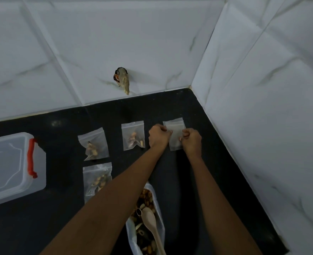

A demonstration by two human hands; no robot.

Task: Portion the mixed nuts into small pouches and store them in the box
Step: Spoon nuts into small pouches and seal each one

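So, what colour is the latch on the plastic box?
Red. The latch shows best in the head view.

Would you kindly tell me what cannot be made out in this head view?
Head view:
- Held pouch: left hand and right hand cover its sides; contents too hazy to tell.
- Box: cut off by the left edge.
- Bag of nuts: partly behind the left forearm, cut off by the bottom edge.
- Lowest filled pouch: corner hidden by the left forearm.

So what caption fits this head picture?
The left hand and right hand pinch an empty pouch on the black counter.
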